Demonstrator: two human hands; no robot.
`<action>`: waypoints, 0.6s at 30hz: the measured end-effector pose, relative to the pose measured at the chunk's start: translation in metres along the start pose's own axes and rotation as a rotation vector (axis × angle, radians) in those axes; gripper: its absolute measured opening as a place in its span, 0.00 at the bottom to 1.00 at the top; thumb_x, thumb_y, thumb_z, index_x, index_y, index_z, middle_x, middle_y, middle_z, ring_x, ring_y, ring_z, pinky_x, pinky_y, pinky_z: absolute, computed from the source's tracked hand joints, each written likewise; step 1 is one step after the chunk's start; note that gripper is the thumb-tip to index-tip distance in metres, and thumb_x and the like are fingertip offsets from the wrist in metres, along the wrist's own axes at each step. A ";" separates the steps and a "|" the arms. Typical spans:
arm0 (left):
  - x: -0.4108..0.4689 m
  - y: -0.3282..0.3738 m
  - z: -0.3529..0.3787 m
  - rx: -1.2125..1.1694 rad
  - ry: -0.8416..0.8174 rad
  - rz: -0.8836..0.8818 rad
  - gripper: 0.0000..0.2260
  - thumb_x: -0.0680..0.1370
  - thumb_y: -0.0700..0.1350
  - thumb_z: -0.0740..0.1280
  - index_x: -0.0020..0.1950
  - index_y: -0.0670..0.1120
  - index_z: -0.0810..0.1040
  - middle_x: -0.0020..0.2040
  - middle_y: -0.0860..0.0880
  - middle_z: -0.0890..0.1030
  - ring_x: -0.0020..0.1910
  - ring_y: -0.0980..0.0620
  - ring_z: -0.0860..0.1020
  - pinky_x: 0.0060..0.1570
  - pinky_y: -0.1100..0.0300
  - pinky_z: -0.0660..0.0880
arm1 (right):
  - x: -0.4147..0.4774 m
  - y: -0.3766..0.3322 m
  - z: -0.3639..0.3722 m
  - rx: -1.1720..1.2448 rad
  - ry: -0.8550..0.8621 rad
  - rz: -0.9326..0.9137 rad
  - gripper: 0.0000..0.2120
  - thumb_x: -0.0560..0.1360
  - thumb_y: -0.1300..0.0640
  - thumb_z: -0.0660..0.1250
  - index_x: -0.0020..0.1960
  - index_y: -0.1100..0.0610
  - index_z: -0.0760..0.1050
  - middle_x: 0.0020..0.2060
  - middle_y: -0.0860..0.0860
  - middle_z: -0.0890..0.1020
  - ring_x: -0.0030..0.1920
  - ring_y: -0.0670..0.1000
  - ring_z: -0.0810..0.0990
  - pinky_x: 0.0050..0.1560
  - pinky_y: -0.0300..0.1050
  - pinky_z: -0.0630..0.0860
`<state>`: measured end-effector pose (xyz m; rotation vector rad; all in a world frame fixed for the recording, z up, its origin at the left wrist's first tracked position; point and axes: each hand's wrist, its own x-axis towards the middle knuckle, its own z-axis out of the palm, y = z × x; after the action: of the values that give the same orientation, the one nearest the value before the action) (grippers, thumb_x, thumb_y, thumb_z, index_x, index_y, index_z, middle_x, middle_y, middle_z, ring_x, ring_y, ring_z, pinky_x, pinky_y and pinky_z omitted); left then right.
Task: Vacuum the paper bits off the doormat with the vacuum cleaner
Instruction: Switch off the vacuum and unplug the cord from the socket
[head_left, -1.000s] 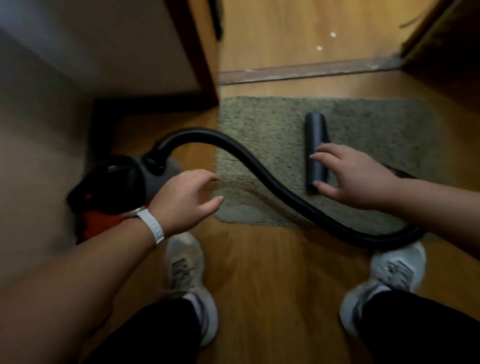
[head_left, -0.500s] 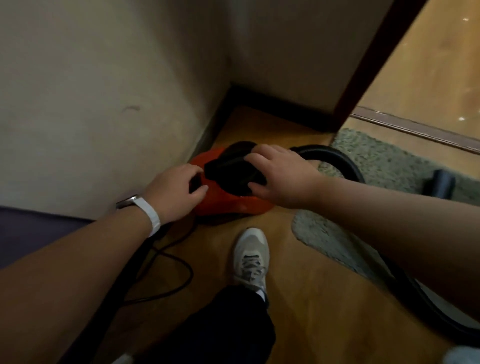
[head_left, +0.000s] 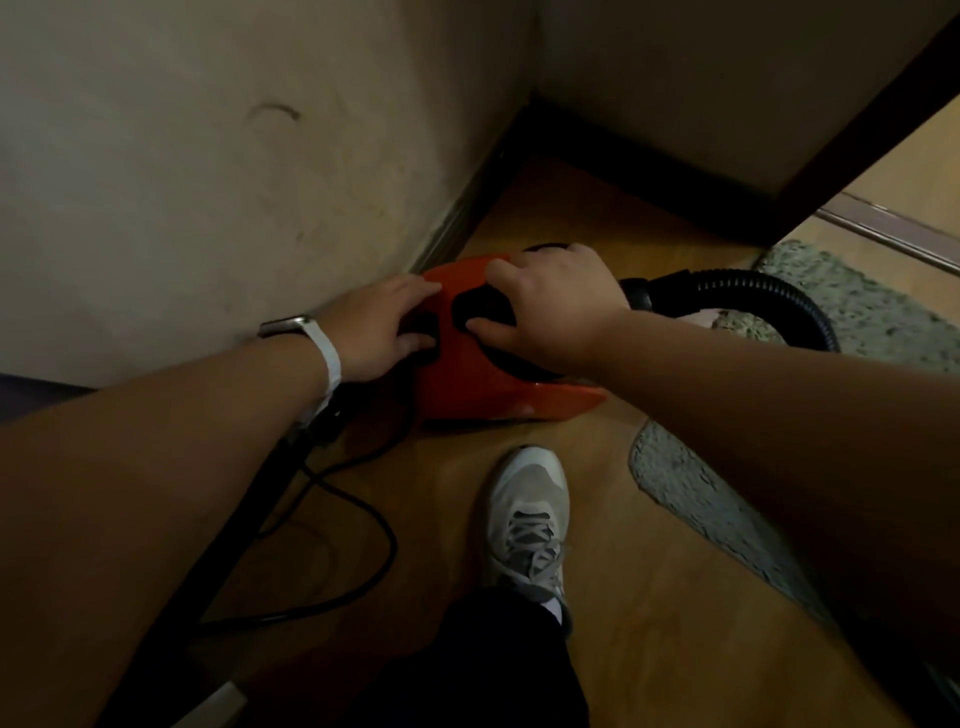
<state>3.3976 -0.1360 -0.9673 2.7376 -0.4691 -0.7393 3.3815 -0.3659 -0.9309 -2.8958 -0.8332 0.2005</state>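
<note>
- Wooden floor (head_left: 649, 571) lay nearest, under one shoe (head_left: 527, 514).
- Left grip (head_left: 379, 327) rested loose-fingered on the rear of the vacuum cleaner (head_left: 467, 384); right grip (head_left: 556, 306) clasped its black handle (head_left: 480, 312).
- Doormat (head_left: 862, 317) lay to the right, nearer the right grip, the hose (head_left: 753, 283) arching toward it.
</note>
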 end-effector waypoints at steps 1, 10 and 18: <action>0.004 -0.002 -0.002 0.014 -0.025 0.021 0.34 0.78 0.52 0.70 0.80 0.51 0.57 0.78 0.50 0.61 0.75 0.49 0.63 0.70 0.57 0.61 | -0.002 0.002 0.003 0.009 0.029 -0.013 0.23 0.78 0.34 0.56 0.58 0.51 0.72 0.41 0.47 0.73 0.46 0.55 0.78 0.46 0.49 0.67; 0.007 -0.016 0.021 0.040 -0.013 0.080 0.43 0.75 0.55 0.72 0.81 0.54 0.48 0.80 0.51 0.55 0.77 0.47 0.60 0.73 0.47 0.63 | -0.001 0.008 0.008 -0.031 0.037 -0.098 0.22 0.76 0.33 0.57 0.54 0.50 0.74 0.42 0.49 0.79 0.44 0.54 0.77 0.46 0.48 0.67; -0.008 0.009 0.010 0.008 -0.063 -0.023 0.39 0.78 0.54 0.69 0.82 0.53 0.49 0.81 0.50 0.53 0.78 0.49 0.56 0.74 0.55 0.57 | -0.009 0.002 -0.005 -0.057 -0.153 -0.019 0.25 0.78 0.33 0.54 0.67 0.47 0.68 0.59 0.51 0.77 0.62 0.56 0.73 0.60 0.54 0.65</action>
<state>3.3832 -0.1428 -0.9694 2.7381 -0.4551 -0.8337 3.3761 -0.3729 -0.9252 -2.9535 -0.9043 0.4068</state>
